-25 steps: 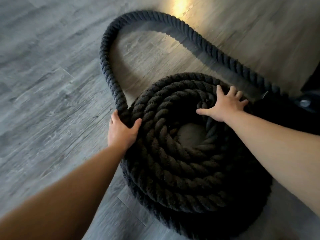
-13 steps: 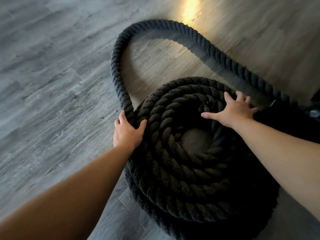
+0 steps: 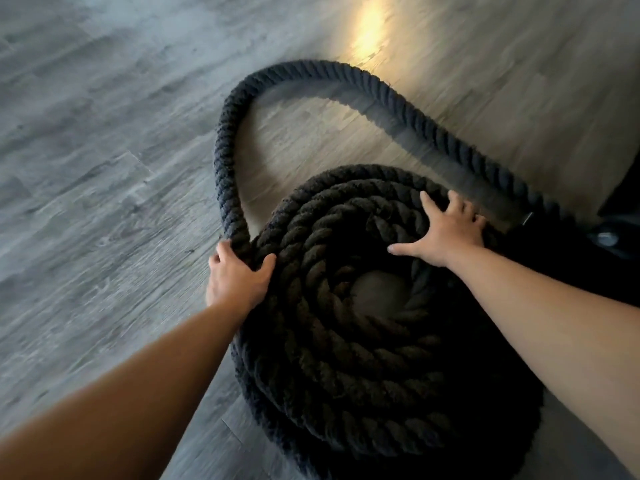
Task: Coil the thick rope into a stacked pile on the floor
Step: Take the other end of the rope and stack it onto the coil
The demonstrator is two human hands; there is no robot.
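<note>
A thick black twisted rope lies coiled in a stacked round pile (image 3: 363,358) on the grey plank floor, with a small patch of floor showing at its centre. A loose length of the rope (image 3: 228,140) rises from the pile's left edge, arcs away across the floor and runs back down to the right. My left hand (image 3: 235,275) grips this loose length where it meets the pile's left rim, thumb on the inner side. My right hand (image 3: 443,233) lies on the far right top of the coil with its fingers spread and flat.
The wood-look floor (image 3: 104,202) stretches to the left and far side, with a bright glare spot (image 3: 367,32) at the top. A dark object with a small metal fitting (image 3: 606,237) sits at the right edge, where the rope's far run ends.
The loose loop has drawn in closer to the pile. Both hands keep their places on the rope. The view has shifted a little.
</note>
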